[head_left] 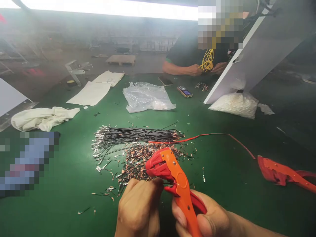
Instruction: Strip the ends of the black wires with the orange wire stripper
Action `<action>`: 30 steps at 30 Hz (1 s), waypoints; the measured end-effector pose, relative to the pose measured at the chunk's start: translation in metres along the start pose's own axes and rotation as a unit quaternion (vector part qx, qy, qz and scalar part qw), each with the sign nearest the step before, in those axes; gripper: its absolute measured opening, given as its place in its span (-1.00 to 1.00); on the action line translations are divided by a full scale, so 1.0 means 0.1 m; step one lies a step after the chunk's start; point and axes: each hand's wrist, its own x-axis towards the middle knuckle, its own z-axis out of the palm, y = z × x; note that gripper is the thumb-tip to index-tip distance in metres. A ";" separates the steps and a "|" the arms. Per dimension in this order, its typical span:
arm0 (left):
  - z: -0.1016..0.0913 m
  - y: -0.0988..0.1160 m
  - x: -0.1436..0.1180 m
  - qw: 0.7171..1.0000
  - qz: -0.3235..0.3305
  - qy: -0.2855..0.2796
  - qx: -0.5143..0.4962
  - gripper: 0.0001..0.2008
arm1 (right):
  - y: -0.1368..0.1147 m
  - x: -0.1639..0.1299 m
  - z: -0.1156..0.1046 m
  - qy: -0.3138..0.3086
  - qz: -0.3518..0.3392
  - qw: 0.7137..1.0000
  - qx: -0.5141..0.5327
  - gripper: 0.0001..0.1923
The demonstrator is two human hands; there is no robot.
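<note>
Grips an orange-and-red plastic hand wire stripper [181, 184] in R hand [206, 215], w/ fingers & thumb wrapped round its handles and its head angled up & L. Curls L hand [138, 209] into a loose fist, back up, right by the stripper's mouth; w/ fingertips hidden, can't tell re any pinch. Has both over a dark green tabletop [74, 158].

Just past L fist, has a loose heap of short blk & copper wire clippings [133, 164], w/ strays scattered round it. Well R of R hand, has a second orange-and-red hand tool [283, 169] of like shape.

Beyond heap, has a bundle of thin blk wires [138, 135], w/ silver terminals at L ends & copper at R, plus a narrow red strip [214, 134] running from there twd second tool.

Farther, ahead & L of hands: crumpled off-white cloth [44, 118], then white paper sheets [91, 93]. Straight ahead: crumpled clear plastic bag [148, 97]. Ahead & R: clear bag w/ off-white contents [234, 104] at foot of slanted white panel [242, 65]; btwn the bags, small keypad phone [185, 92].

Across tabletop: co-worker's hands [195, 70] w/ coil of yellow wire [207, 62]. In hazy bkgd: pale wooden pallet [120, 60].
</note>
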 end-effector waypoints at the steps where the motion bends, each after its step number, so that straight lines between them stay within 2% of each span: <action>1: 0.00 -0.01 0.00 1.000 0.005 -0.003 0.002 -0.69 | 0.00 0.00 0.00 0.001 -0.001 1.000 -0.003 -0.55; 6: 0.00 -0.03 0.01 1.000 0.008 0.000 0.002 -0.68 | 0.01 0.02 -0.02 -0.009 0.004 1.000 -0.005 -0.55; 12: -0.01 -0.03 -0.04 1.000 0.005 -0.023 0.009 -0.69 | 0.02 0.03 0.00 0.010 0.008 1.000 -0.005 -0.52; 16: 0.00 -0.03 -0.02 1.000 -0.015 -0.018 0.013 -0.81 | -0.02 0.02 -0.03 -0.011 0.023 0.999 0.040 -0.63; 20: 0.00 -0.02 0.01 0.999 -0.026 -0.026 0.016 -0.77 | -0.04 0.03 -0.07 -0.032 0.018 0.999 0.036 -0.59; 26: -0.02 -0.04 0.00 0.999 -0.007 -0.023 0.026 -0.81 | -0.02 0.04 -0.09 -0.019 0.023 0.999 0.039 -0.60; 30: 0.01 -0.12 -0.06 0.998 0.021 -0.029 0.049 -0.70 | -0.03 0.02 -0.06 0.008 0.021 0.999 0.048 -0.56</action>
